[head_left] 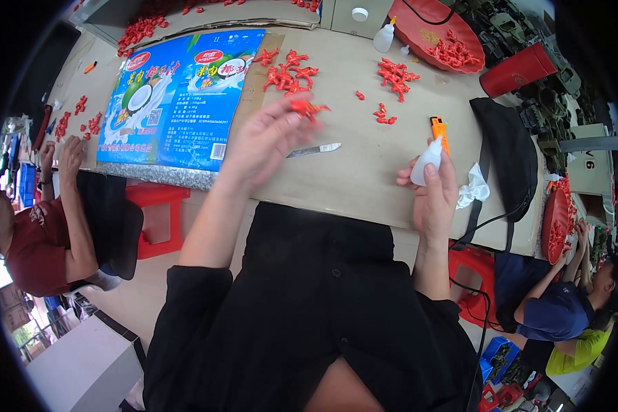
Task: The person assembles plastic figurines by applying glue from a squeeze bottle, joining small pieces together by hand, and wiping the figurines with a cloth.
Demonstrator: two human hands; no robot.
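Note:
My left hand [259, 145] is raised over the table and pinches a small red plastic figure [306, 108] between its fingertips. In my right hand [435, 199] is a white squeeze bottle [427, 163] with a narrow nozzle, tilted up, the fingers wrapped round it. On the table below my left hand lies a flat metal blade [314, 150]; its rear end is hidden by the hand. A cluster of red figures [288, 74] lies just beyond that hand. Another pile of red figures [396, 77] sits farther right, with a few loose red pieces [384, 114] nearer me.
A blue printed cardboard sheet [178, 103] covers the table's left. Behind my right hand lies an orange-handled cutter [440, 132], beside a crumpled white tissue [474, 187] and a black bag [511, 154]. A red basin [460, 65], red cylinder [518, 70] and second bottle [384, 36] stand at the back.

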